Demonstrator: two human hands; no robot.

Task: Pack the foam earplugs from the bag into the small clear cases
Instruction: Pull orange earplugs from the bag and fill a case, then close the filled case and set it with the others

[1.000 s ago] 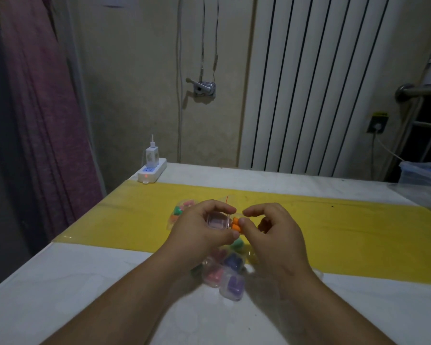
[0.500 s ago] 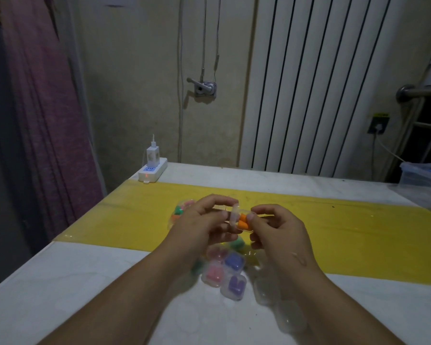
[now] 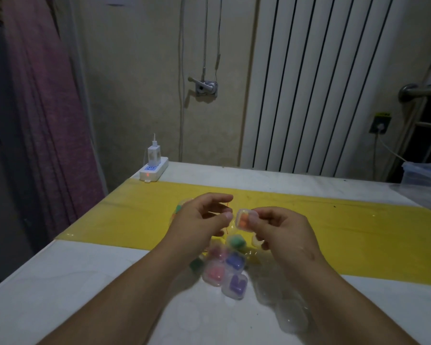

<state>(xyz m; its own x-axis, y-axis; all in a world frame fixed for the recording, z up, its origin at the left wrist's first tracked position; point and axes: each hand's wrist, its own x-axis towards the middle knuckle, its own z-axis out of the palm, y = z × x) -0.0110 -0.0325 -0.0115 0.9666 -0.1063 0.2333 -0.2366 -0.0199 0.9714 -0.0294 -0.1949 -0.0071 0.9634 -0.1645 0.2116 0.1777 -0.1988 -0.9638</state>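
head view, right hand (image 3: 281, 232) pinching clear case (image 3: 244, 219)

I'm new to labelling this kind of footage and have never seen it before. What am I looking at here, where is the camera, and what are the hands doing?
No machine here: a person wears a camera on the head, looking forward and down at their own bare hands over a white table with a yellow strip. The right hand pinches a small clear case with orange earplugs inside. The left hand is beside it, fingers curled, holding nothing I can make out. Below the hands lie more clear cases: pink, blue and purple earplugs inside, plus some empty ones. A power strip sits at the far edge.
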